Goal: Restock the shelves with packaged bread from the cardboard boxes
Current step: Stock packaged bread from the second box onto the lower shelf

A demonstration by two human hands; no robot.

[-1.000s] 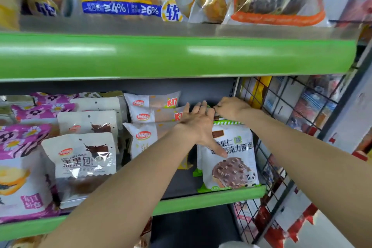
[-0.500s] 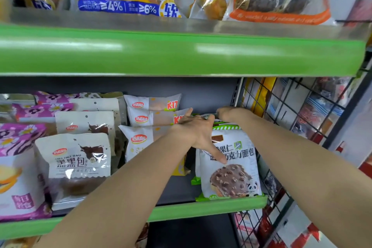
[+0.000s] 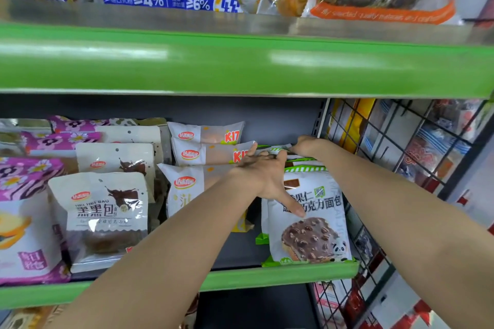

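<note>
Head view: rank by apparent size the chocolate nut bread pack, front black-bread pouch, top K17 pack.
1. front black-bread pouch and chocolate nut bread pack: look alike, no ranking between them; the pack is partly hidden by the left hand.
2. top K17 pack, smallest, though farther back.

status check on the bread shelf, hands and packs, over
Left hand open, thumb on front chocolate bread pack. Right hand gripping a pack top behind it. K17 packs close alongside, no block.

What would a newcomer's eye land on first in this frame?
Two bare forearms reaching into the middle shelf at right: the left hand lies flat across the top of the front chocolate-nut bread pack, while the right hand grips a pack behind it. Above them runs the bright green shelf edge.
</note>
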